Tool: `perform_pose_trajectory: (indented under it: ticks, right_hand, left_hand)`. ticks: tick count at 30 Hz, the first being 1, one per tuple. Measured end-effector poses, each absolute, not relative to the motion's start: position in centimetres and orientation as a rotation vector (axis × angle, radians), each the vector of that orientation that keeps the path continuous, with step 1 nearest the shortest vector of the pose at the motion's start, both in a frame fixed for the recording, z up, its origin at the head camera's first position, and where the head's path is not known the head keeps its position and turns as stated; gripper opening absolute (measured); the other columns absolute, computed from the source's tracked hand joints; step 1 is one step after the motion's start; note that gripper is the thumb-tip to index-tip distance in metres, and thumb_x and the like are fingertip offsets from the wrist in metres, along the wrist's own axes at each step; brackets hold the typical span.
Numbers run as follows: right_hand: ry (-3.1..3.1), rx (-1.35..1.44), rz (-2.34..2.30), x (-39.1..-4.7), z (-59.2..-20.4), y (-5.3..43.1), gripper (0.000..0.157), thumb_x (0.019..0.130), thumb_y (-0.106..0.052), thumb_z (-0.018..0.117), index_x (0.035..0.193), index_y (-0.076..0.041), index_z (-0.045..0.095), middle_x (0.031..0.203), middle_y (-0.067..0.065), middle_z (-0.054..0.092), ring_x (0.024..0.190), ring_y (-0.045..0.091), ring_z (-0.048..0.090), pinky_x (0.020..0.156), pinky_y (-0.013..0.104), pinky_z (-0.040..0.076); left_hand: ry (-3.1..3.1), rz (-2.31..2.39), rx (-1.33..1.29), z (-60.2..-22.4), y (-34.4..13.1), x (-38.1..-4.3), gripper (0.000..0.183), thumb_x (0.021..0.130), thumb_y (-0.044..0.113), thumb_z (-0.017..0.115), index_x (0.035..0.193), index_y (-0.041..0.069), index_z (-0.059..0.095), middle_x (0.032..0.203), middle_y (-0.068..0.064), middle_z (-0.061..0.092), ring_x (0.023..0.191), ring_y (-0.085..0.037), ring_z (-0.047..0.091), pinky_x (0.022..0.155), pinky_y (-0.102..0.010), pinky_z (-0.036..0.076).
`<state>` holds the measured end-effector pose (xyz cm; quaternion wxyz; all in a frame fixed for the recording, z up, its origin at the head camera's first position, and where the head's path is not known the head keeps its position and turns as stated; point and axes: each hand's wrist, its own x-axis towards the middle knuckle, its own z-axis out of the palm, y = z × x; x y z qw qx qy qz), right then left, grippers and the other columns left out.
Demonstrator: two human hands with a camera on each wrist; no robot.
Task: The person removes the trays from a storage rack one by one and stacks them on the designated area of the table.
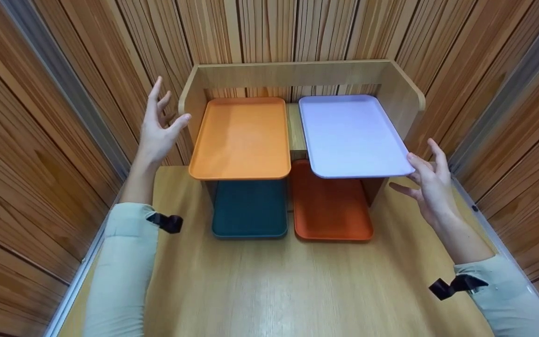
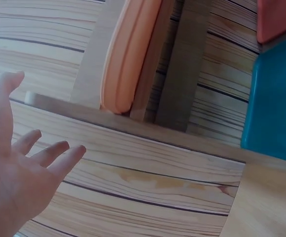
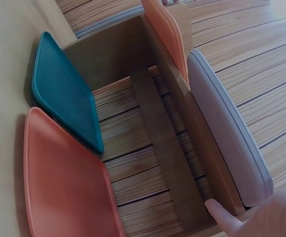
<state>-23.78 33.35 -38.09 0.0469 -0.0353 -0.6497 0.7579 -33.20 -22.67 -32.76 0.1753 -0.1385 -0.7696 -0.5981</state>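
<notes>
Lavender, the overhanging tray (image 1: 358, 135) rests on the wooden shelf (image 1: 296, 131), so the right hand (image 1: 432, 187), fingers loose, apparently only touches its corner while the left hand (image 1: 155, 138) spreads empty.

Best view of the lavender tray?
Head view: the lavender tray shows nearly its whole upper face there, with the right hand at one corner. Right wrist view shows it only at a steep slant; left wrist view doesn't show it.
</notes>
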Motion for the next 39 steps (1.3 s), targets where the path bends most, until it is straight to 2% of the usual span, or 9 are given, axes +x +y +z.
perform_pose_trajectory:
  ticks: [5,12,15,18,23,27,31,36,39]
  right_hand:
    - [-1.869,-0.15,2.439,-24.1,-38.4,33.0,0.101,0.113,-0.033,0.067,0.181,-0.038,-0.007,0.139,-0.007,0.057,0.112,0.004,0.078,0.086,0.034,0.07]
    - [-1.77,-0.235,2.546,-24.4,-38.7,31.9,0.104,0.112,-0.028,0.07,0.181,-0.04,-0.008,0.143,-0.005,0.047,0.112,0.01,0.072,0.089,0.034,0.07]
    - [-1.687,-0.244,2.588,-24.7,-38.5,31.4,0.103,0.111,-0.021,0.069,0.181,-0.038,-0.004,0.143,-0.002,0.045,0.107,0.011,0.073,0.089,0.035,0.069]
    - [-1.645,-0.244,2.607,-24.9,-38.4,30.9,0.103,0.111,-0.017,0.069,0.181,-0.036,-0.004,0.144,-0.002,0.045,0.106,0.01,0.072,0.088,0.034,0.069]
    - [-1.625,-0.228,2.606,-25.1,-38.6,30.3,0.102,0.109,-0.009,0.07,0.183,-0.027,0.001,0.148,-0.005,0.045,0.114,0.009,0.071,0.089,0.032,0.069]
    - [-1.638,-0.237,2.586,-25.2,-38.7,30.2,0.097,0.11,-0.002,0.065,0.183,-0.024,0.005,0.17,0.0,0.037,0.123,0.009,0.068,0.091,0.029,0.069]
    - [-1.634,-0.262,2.583,-25.3,-38.6,30.0,0.095,0.111,0.005,0.06,0.183,-0.025,0.006,0.188,0.007,0.017,0.125,0.009,0.067,0.092,0.028,0.068]
    - [-1.614,-0.253,2.602,-25.2,-38.5,30.0,0.096,0.111,0.008,0.057,0.183,-0.025,0.004,0.192,0.007,0.007,0.122,0.008,0.07,0.091,0.028,0.068]
    - [-1.619,-0.27,2.599,-25.0,-38.4,29.9,0.096,0.11,0.007,0.058,0.183,-0.026,0.006,0.189,0.005,0.015,0.122,0.009,0.069,0.091,0.028,0.068]
  left_hand:
    - [-2.211,-1.655,-0.415,-32.8,-21.7,-33.8,0.1,0.107,0.022,0.077,0.183,0.031,0.012,0.189,-0.017,0.022,0.173,-0.037,0.033,0.138,-0.062,0.035]
    - [-2.195,-1.665,-0.414,-33.1,-21.1,-34.2,0.093,0.107,0.014,0.076,0.181,0.024,0.022,0.181,-0.021,0.039,0.16,-0.041,0.052,0.129,-0.056,0.048]
    - [-2.224,-1.611,-0.373,-33.2,-21.1,-34.1,0.079,0.109,0.009,0.07,0.178,0.02,0.034,0.176,-0.018,0.048,0.144,-0.034,0.064,0.112,-0.037,0.057]
    - [-2.254,-1.553,-0.333,-33.4,-21.2,-34.1,0.065,0.111,0.005,0.064,0.171,0.019,0.047,0.171,-0.015,0.055,0.111,-0.023,0.069,0.085,-0.02,0.053]
    - [-2.286,-1.478,-0.291,-33.8,-21.1,-34.1,0.059,0.111,0.006,0.061,0.167,0.023,0.053,0.168,-0.013,0.059,0.084,-0.012,0.056,0.068,-0.017,0.044]
    - [-2.303,-1.435,-0.278,-33.9,-20.9,-34.1,0.058,0.112,0.008,0.06,0.168,0.025,0.052,0.168,-0.011,0.06,0.082,-0.011,0.052,0.069,-0.019,0.043]
    - [-2.302,-1.429,-0.279,-34.0,-20.9,-34.2,0.059,0.112,0.007,0.06,0.168,0.024,0.052,0.167,-0.011,0.061,0.083,-0.014,0.051,0.07,-0.02,0.042]
    - [-2.304,-1.444,-0.274,-34.0,-21.0,-34.2,0.059,0.112,0.007,0.059,0.168,0.024,0.051,0.168,-0.012,0.06,0.094,-0.018,0.056,0.071,-0.021,0.043]
    - [-2.304,-1.461,-0.268,-34.0,-21.0,-34.1,0.059,0.112,0.007,0.059,0.168,0.024,0.051,0.168,-0.013,0.06,0.102,-0.02,0.058,0.074,-0.022,0.045]
